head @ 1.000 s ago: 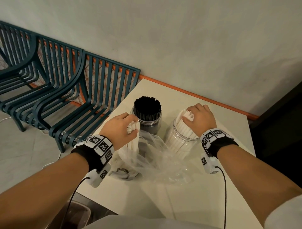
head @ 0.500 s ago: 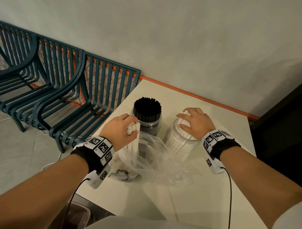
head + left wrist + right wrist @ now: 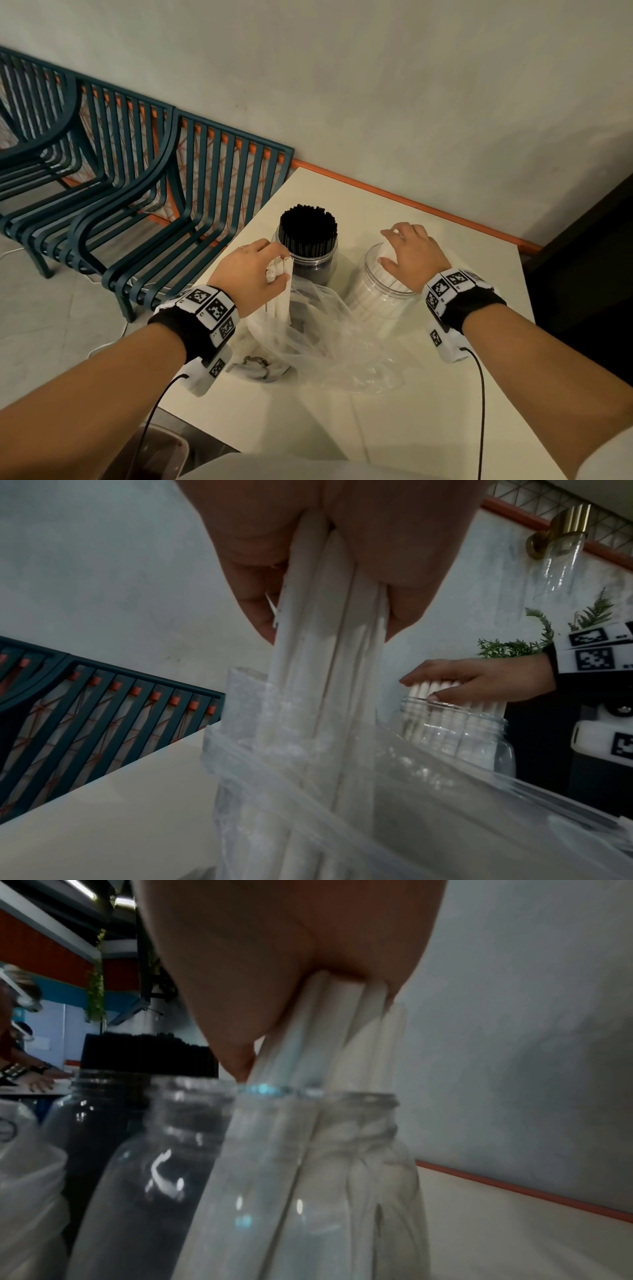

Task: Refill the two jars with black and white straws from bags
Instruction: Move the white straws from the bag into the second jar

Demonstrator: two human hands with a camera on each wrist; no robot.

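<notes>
Two clear jars stand on the white table [image 3: 342, 428]. The left jar [image 3: 313, 270] is packed with black straws [image 3: 308, 236]. The right jar [image 3: 376, 301] holds white straws [image 3: 301, 1047]. My right hand [image 3: 407, 250] lies on top of those straws with fingers spread and the thumb by the rim. My left hand [image 3: 274, 270] grips a small bundle of white straws [image 3: 283, 301] standing upright in a crumpled clear plastic bag [image 3: 329, 335], just in front of the black jar. In the left wrist view the bundle [image 3: 329, 696] runs down into the bag [image 3: 445, 818].
Teal slatted chairs [image 3: 137, 205] stand left of the table against the wall. A grey object [image 3: 253, 366] lies under the bag near the table's left edge. A bin [image 3: 161, 452] sits below the front left corner. Dark furniture [image 3: 589, 257] borders the right side.
My right hand has gone from a fist round the white straws to spread fingers on their tops, and the straws sit lower in the jar. The left hand has barely moved.
</notes>
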